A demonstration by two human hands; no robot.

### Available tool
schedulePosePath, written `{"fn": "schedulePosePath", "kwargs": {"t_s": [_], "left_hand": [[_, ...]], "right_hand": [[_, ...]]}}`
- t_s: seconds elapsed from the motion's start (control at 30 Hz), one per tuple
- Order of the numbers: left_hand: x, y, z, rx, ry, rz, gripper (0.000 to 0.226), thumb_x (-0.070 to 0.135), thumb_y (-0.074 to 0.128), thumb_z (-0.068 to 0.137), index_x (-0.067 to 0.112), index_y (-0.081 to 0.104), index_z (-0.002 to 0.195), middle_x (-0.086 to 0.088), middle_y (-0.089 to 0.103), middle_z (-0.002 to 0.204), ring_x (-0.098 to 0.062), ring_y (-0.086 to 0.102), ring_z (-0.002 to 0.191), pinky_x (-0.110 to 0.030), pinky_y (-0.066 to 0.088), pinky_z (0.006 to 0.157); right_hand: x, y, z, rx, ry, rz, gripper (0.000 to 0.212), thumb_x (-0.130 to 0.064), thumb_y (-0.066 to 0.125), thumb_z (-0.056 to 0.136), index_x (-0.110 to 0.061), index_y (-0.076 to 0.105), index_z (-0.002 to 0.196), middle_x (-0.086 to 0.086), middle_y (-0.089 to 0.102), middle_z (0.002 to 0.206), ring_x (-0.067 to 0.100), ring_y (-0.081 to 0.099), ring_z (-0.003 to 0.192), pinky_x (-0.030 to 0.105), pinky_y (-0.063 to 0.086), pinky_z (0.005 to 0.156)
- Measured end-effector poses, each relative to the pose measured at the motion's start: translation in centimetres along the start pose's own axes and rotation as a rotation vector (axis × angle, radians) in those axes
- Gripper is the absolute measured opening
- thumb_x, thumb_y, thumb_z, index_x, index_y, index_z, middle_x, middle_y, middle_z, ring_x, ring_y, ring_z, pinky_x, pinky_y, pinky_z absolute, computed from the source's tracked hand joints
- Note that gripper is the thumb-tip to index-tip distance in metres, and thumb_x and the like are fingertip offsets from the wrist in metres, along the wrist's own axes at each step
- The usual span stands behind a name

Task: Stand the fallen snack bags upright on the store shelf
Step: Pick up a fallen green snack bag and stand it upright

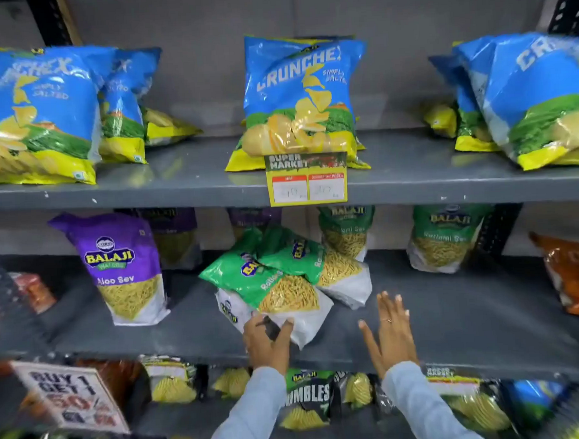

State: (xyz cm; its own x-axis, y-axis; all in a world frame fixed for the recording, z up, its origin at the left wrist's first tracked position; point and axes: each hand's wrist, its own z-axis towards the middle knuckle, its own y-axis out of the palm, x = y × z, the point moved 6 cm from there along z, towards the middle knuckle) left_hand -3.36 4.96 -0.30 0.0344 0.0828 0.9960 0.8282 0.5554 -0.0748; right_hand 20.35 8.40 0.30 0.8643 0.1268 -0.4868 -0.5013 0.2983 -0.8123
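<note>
Grey store shelf (454, 314), middle tier. The left hand (266, 341) closes its grip on the white lower corner of a fallen green sev bag (275, 287); a second fallen green bag (317, 261) leans just behind it. The right hand (389, 331), fingers spread flat, hovers beside, touching nothing. A purple bag (126, 271) stands upright farther left.

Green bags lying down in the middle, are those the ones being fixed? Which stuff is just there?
Part of the job:
- front fallen green bag, left hand gripping its bottom corner
- second fallen green bag behind it
- right hand, open, touching nothing
- middle shelf

Just there:
- purple Aloo Sev bag, upright
- blue Crunchex bags above
- price tag
- Buy 1 Get 1 sign
</note>
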Motion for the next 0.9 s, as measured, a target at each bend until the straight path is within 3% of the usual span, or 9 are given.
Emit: {"fn": "schedulePosePath", "kwargs": {"t_s": [0.1, 0.13, 0.23, 0.37, 0.47, 0.57, 0.63, 0.77, 0.9], "left_hand": [[-1.1, 1.9, 0.9, -0.099, -0.213, -0.164, 0.059, 0.007, 0.075, 0.075, -0.005, 0.045, 0.124, -0.022, 0.056, 0.125, -0.025, 0.056, 0.107, -0.034, 0.042, 0.092], [-1.4, 2.7, 1.3, -0.139, -0.237, -0.169, 0.062, 0.009, 0.077, 0.074, -0.004, 0.046, 0.125, -0.02, 0.057, 0.127, -0.027, 0.057, 0.11, -0.035, 0.043, 0.092], [-2.0, 4.2, 1.3, -0.202, -0.282, -0.14, 0.079, 0.021, 0.085, 0.064, 0.004, 0.045, 0.13, -0.009, 0.056, 0.131, -0.023, 0.054, 0.118, -0.034, 0.041, 0.101], [-2.4, 4.9, 1.6, -0.136, -0.321, -0.124, 0.097, 0.028, 0.091, 0.051, 0.01, 0.041, 0.132, -0.004, 0.054, 0.13, -0.022, 0.054, 0.117, -0.033, 0.043, 0.101], [-3.1, 4.8, 1.7, -0.115, -0.355, -0.086, 0.102, 0.043, 0.092, 0.037, 0.011, 0.049, 0.124, -0.009, 0.064, 0.121, -0.026, 0.063, 0.103, -0.032, 0.052, 0.09], [-2.1, 3.5, 0.9, -0.138, -0.35, -0.069, 0.075, 0.031, 0.089, 0.053, 0.008, 0.054, 0.114, -0.004, 0.066, 0.099, -0.016, 0.061, 0.074, -0.022, 0.048, 0.064], [-2.1, 2.3, 0.3, -0.144, -0.348, -0.083, 0.061, 0.019, 0.087, 0.06, 0.004, 0.059, 0.111, -0.009, 0.068, 0.104, -0.018, 0.06, 0.075, -0.024, 0.047, 0.068], [-3.1, -1.0, -2.3, -0.149, -0.375, -0.154, 0.071, 0.024, 0.092, 0.046, 0.009, 0.064, 0.109, -0.012, 0.07, 0.111, -0.024, 0.063, 0.089, -0.032, 0.05, 0.082], [-4.3, -5.1, -6.0, -0.075, -0.353, -0.145, 0.077, 0.029, 0.092, 0.034, 0.014, 0.066, 0.105, -0.006, 0.072, 0.102, -0.025, 0.066, 0.092, -0.036, 0.052, 0.084]], "right_hand": [[2.2, 3.8, -0.6, -0.205, 0.097, -0.122, 0.095, -0.071, 0.006, 0.075, -0.006, 0.008, 0.145, 0.009, 0.008, 0.157, 0.026, -0.001, 0.145, 0.042, 0.004, 0.12], [2.6, 4.7, -1.0, -0.282, 0.134, -0.157, 0.092, -0.07, 0.007, 0.078, -0.006, 0.005, 0.145, 0.009, 0.005, 0.158, 0.026, -0.002, 0.145, 0.042, 0.003, 0.12], [3.2, 6.2, -1.8, -0.322, 0.144, -0.294, 0.109, -0.074, -0.022, 0.063, -0.006, 0.003, 0.145, 0.009, 0.004, 0.158, 0.024, 0.0, 0.145, 0.04, -0.001, 0.119], [3.0, 6.1, -2.0, -0.312, 0.131, -0.314, 0.074, -0.055, 0.017, 0.09, -0.008, 0.003, 0.145, 0.007, 0.005, 0.158, 0.023, 0.0, 0.145, 0.04, -0.002, 0.119], [3.0, 6.0, -2.1, -0.305, 0.122, -0.321, 0.073, -0.054, 0.016, 0.09, -0.008, 0.004, 0.145, 0.008, 0.007, 0.157, 0.024, 0.002, 0.145, 0.04, -0.002, 0.118], [3.1, 5.9, -2.3, -0.313, 0.116, -0.325, 0.072, -0.053, 0.018, 0.09, -0.008, 0.004, 0.145, 0.008, 0.007, 0.157, 0.024, 0.002, 0.145, 0.04, -0.001, 0.119], [3.3, 6.0, -2.0, -0.337, 0.121, -0.289, 0.074, -0.053, 0.022, 0.09, -0.008, 0.003, 0.145, 0.007, 0.005, 0.158, 0.023, 0.0, 0.145, 0.04, -0.002, 0.119], [3.5, 5.2, -0.7, -0.504, 0.293, 0.037, 0.07, -0.054, 0.035, 0.089, -0.01, 0.023, 0.142, 0.007, 0.011, 0.157, 0.025, 0.004, 0.145, 0.042, -0.002, 0.12], [-0.1, 2.7, -2.0, -0.625, 0.44, 0.688, 0.052, -0.045, 0.049, 0.086, -0.012, 0.051, 0.127, 0.007, 0.046, 0.141, 0.025, 0.039, 0.132, 0.038, 0.024, 0.115]]}}
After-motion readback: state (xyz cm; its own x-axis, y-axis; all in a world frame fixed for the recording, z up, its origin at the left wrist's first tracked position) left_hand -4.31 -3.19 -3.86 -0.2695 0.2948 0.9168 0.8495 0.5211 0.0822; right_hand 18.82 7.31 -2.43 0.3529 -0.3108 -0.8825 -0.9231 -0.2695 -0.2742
